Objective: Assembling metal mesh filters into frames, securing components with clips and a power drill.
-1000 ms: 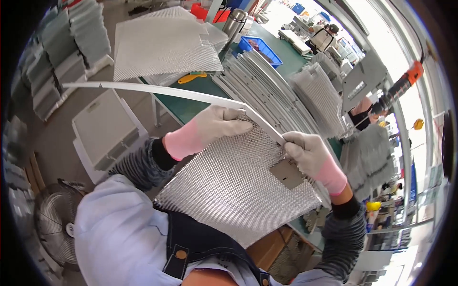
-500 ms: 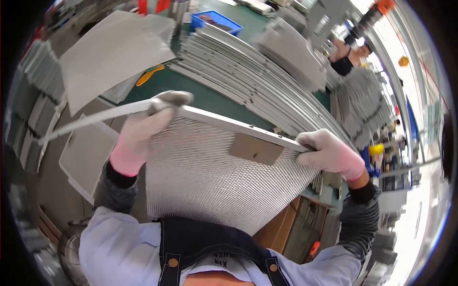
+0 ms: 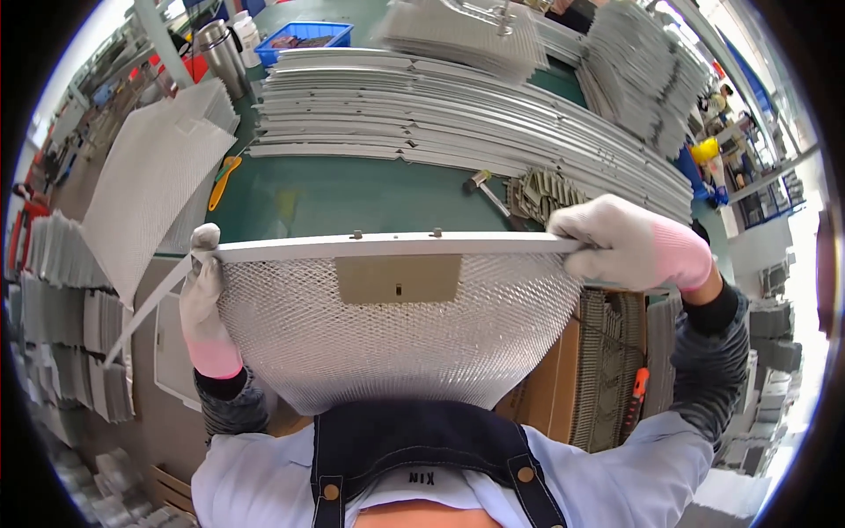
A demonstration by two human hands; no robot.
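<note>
White-gloved left hand (image 3: 203, 286), right hand (image 3: 612, 241): both hands curled, pinching pale strip (image 3: 299, 249) along far edge of mesh panel (image 3: 396, 348)

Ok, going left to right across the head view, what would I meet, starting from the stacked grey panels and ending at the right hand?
Stacked grey panels → left hand → tan plate on the mesh panel → small hammer → right hand.
</note>
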